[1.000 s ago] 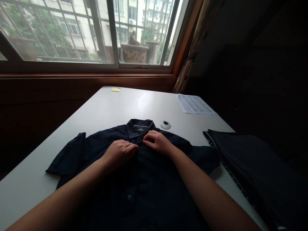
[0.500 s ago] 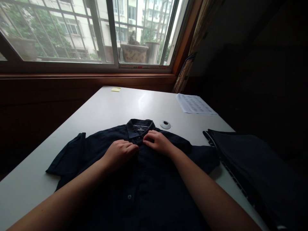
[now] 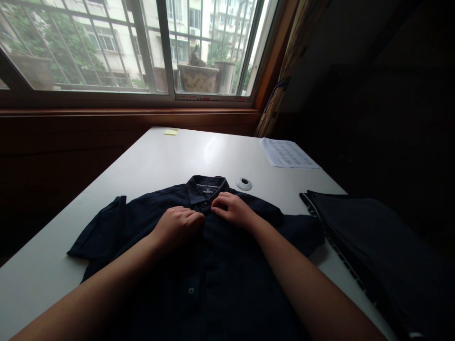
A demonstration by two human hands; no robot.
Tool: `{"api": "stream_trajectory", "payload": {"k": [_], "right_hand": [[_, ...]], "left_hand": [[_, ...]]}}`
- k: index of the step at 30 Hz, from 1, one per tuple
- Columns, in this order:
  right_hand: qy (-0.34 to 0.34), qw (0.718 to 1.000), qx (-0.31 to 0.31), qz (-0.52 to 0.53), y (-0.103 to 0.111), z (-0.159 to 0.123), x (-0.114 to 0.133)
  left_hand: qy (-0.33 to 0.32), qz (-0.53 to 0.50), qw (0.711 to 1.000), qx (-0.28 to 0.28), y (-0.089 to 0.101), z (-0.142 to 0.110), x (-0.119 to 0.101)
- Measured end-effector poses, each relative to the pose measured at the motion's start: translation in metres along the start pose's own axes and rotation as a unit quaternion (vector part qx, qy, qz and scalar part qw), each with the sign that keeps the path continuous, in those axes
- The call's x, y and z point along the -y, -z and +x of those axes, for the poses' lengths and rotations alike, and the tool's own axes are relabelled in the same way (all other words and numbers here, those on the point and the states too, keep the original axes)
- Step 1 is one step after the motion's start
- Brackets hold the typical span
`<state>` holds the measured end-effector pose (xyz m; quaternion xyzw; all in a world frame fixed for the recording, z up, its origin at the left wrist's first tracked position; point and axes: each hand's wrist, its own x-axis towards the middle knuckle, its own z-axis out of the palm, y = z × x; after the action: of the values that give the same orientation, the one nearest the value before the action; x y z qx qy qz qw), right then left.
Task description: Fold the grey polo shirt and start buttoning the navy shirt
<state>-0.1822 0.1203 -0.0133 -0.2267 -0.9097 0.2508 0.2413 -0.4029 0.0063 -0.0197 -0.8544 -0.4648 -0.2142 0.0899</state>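
Observation:
A dark navy short-sleeved shirt point(image 3: 227, 274) lies front up on the white table point(image 3: 121, 175), its collar point(image 3: 195, 193) pointing away from me. My left hand point(image 3: 179, 223) rests at the front placket, a little below the collar, with the fingers curled down and pressed on the cloth. Just right of the collar opening, my right hand point(image 3: 232, 209) pinches the shirt's front edge between thumb and fingers. One pale button point(image 3: 191, 291) shows lower on the front, and a smaller one point(image 3: 205, 203) sits near the collar. The left fingertips are mostly hidden.
Dark folded clothing point(image 3: 369, 237) lies along the table's right side, close to the right sleeve. Printed papers point(image 3: 289, 154) lie at the back right, a yellow sticky note point(image 3: 171, 132) at the back left. A round cable grommet point(image 3: 244, 184) sits behind the collar. Beyond stands a barred window point(image 3: 209, 47).

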Motion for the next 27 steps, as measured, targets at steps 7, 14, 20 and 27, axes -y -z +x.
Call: {"api": "stream_trajectory", "payload": {"k": [7, 14, 20, 27], "right_hand": [[-0.001, 1.000, -0.002, -0.004, 0.001, 0.001, 0.001], [-0.005, 1.000, 0.001, -0.003, 0.002, 0.002, 0.002], [-0.006, 1.000, 0.001, -0.004, 0.001, 0.002, 0.001], [0.001, 1.000, 0.002, 0.001, 0.003, 0.006, -0.006]], "left_hand": [[0.025, -0.026, 0.999, -0.002, -0.004, 0.000, 0.002], [0.059, -0.105, 0.993, -0.019, 0.000, 0.001, 0.004], [0.163, -0.088, 0.982, -0.040, 0.009, 0.005, 0.007], [0.123, -0.073, 0.989, -0.021, 0.013, 0.001, 0.016]]}}
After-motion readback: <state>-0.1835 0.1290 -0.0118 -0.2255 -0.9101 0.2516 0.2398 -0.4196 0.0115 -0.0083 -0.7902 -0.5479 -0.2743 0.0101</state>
